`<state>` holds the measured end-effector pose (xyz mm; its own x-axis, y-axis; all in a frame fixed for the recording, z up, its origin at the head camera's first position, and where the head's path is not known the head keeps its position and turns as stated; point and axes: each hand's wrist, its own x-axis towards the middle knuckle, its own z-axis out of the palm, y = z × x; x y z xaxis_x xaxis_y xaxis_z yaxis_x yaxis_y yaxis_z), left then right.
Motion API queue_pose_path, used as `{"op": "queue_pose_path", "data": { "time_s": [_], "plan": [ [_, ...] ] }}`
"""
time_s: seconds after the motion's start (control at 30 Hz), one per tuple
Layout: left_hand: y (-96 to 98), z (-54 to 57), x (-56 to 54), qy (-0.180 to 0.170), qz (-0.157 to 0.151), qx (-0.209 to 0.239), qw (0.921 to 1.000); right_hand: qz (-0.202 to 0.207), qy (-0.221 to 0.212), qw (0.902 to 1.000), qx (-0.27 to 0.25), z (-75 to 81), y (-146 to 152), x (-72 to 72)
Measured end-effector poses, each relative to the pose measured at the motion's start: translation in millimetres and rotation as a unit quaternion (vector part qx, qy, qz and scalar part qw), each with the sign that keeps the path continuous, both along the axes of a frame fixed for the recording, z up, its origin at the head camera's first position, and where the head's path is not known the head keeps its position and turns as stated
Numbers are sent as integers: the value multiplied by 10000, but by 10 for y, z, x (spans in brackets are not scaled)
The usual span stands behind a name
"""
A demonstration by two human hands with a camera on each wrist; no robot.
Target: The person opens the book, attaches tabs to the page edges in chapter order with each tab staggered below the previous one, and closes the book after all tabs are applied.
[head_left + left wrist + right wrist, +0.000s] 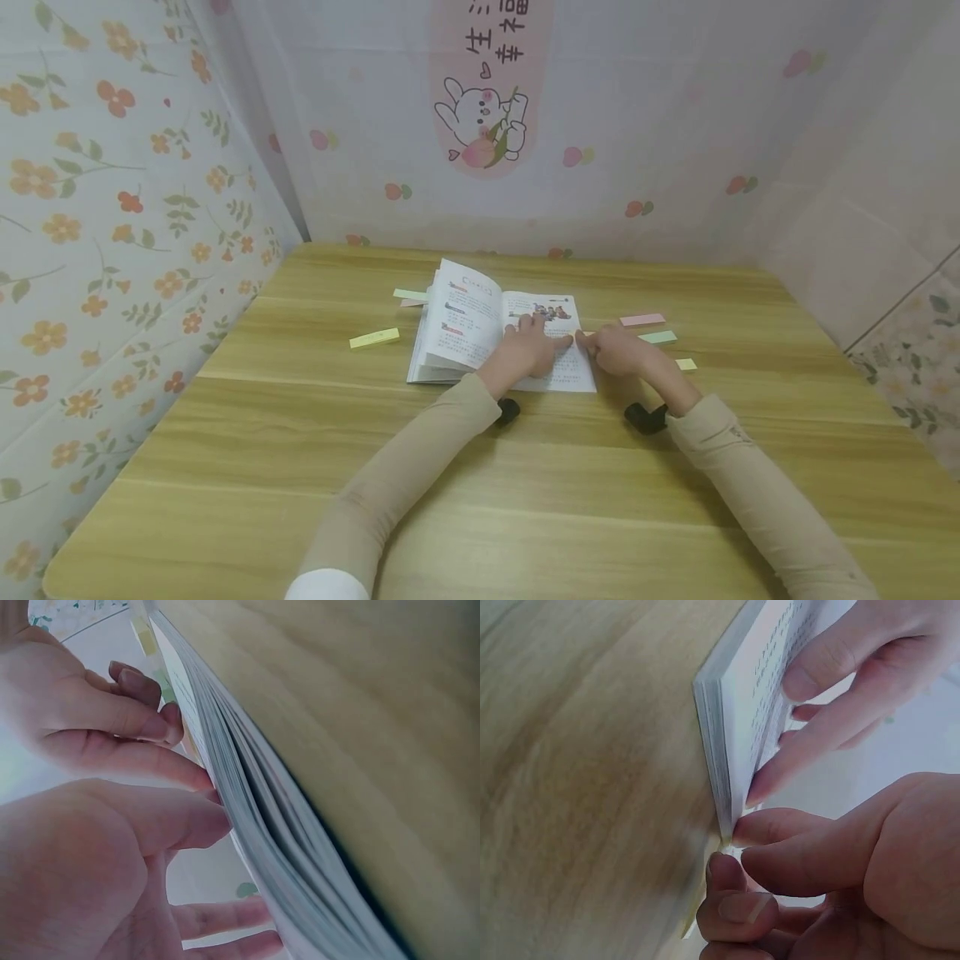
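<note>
An open book (pixel 457 325) with printed pages lies on the table, its left pages lifted in a curve. My left hand (pixel 528 346) rests on the right page below a coloured drawing, fingers spread and the index reaching toward the outer edge. From the right, my right hand (pixel 621 350) meets that same edge; its index finger presses there while the other fingers are bent. Beneath those bent fingers, a yellow strip (pixel 692 919) sticks out past the page edge in the right wrist view. Its far end is partly hidden.
Pink (pixel 642 320), green (pixel 658 337) and yellow (pixel 686 364) paper strips lie right of the book. A yellow strip (pixel 374 337) lies to its left, near a green tab (pixel 410 294) at the book's edge. Curtains stand behind and left of the wooden table (pixel 525 508).
</note>
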<state>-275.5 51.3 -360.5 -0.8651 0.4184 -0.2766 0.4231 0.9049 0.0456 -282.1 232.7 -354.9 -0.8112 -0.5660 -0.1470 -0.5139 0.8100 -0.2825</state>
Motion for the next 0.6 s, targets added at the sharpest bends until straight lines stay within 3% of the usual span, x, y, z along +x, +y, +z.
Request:
{"op": "queue_pose_path", "data": {
  "time_s": [0.27, 0.6],
  "plan": [
    [-2, -2, -37, -10, 12, -3, 10000, -21, -14, 10000, -39, -35, 5, -31],
    [-41, 19, -56, -17, -121, 187, 9998, -145, 420, 9971, -624, -51, -24, 13]
  ]
}}
